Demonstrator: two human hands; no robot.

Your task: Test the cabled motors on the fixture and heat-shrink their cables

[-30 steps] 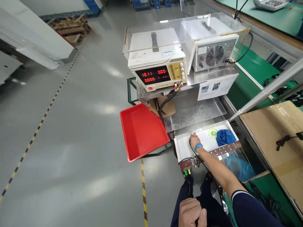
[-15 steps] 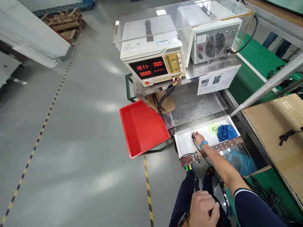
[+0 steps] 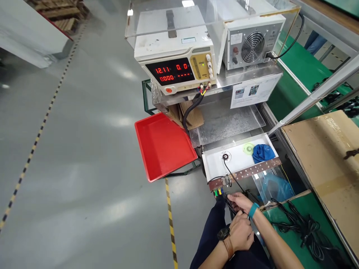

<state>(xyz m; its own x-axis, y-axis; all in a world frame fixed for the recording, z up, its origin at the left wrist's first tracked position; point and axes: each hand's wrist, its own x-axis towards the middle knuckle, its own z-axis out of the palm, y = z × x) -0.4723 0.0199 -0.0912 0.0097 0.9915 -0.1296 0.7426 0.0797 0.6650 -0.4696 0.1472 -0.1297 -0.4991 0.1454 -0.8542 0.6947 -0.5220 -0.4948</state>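
Note:
Both of my hands are low in front of my legs, on a bundle of black cable (image 3: 230, 207). My left hand (image 3: 241, 231), with a watch on its wrist, is closed around the bundle. Just above it, my right hand (image 3: 240, 203), wearing a blue wristband, pinches the cable with its fingertips. One black lead (image 3: 233, 175) runs up from near my hands to a round socket (image 3: 225, 156) in the white tray (image 3: 211, 164), where its end sits. Parts of the cable are hidden behind my fingers.
A lit power supply (image 3: 174, 71) stands on the metal shelf above. A red bin (image 3: 165, 145) is on the left. Blue cloth (image 3: 263, 153) and a green roll (image 3: 248, 148) lie in the tray. More black cables (image 3: 307, 228) rest on the green surface beside a cardboard box (image 3: 322, 149).
My right hand has left the round socket and come down to the cable bundle beside my left hand. The lead's end stays in the socket. The view has shifted slightly.

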